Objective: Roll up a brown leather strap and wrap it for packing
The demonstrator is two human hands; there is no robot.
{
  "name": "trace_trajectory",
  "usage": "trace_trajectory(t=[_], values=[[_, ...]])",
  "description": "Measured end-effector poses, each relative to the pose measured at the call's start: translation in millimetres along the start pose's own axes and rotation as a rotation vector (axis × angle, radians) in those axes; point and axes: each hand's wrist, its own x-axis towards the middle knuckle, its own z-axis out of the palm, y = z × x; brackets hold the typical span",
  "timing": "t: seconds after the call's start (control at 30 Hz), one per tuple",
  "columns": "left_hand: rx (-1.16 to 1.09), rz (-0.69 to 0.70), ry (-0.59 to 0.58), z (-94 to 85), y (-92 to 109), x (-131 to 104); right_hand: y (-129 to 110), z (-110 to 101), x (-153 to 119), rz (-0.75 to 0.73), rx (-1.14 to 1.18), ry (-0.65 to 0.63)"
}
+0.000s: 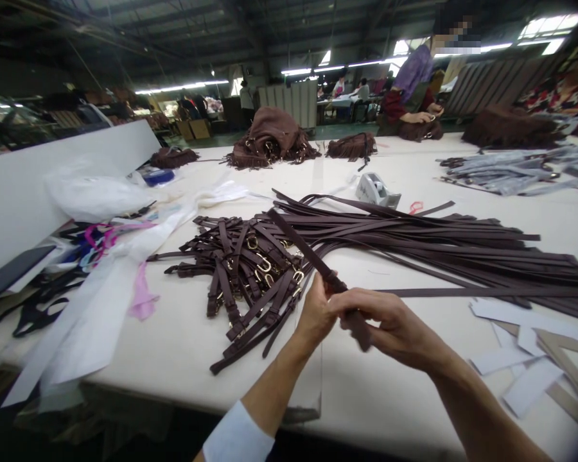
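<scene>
Both my hands hold one dark brown strap above the front of the table. My left hand is closed around its middle, by a dark loop. Close beside it, my right hand grips the strap's lower part, whose end sticks out below the fingers. The strap's other end points up and to the left. Behind my left hand lies a pile of short brown straps with gold-coloured buckles. Long brown straps stretch from the middle of the table to the right edge of the view.
White table with a tape dispenser behind the straps. Paper strips lie at right, plastic and fabric scraps at left. Brown fringed bags stand at the back. A person in purple handles one across the table.
</scene>
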Motion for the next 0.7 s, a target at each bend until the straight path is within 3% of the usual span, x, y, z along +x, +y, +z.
trace_trajectory(t=[0.07,0.2,0.3,0.43,0.53,0.7], values=[[-0.093,0.002,-0.006,0.9,0.2,1.7,2.4,0.0,0.0,0.024,0.213,-0.012],[-0.231,-0.027,0.057,2.8,-2.8,-0.9,16.1,7.9,-4.1,0.098,0.534,0.329],[-0.27,-0.047,0.037,6.5,-5.3,-6.1,21.0,8.7,-8.1,0.214,0.556,0.482],[-0.217,-0.045,0.005,11.8,-8.7,-10.1,15.8,-1.7,-13.0,0.382,0.422,0.523],[-0.19,-0.069,0.007,11.0,-10.4,-9.4,10.7,-13.3,-19.3,0.484,0.339,0.444],[-0.199,-0.105,-0.063,3.4,-8.7,-8.0,8.9,-33.8,-29.3,0.595,0.155,0.083]])
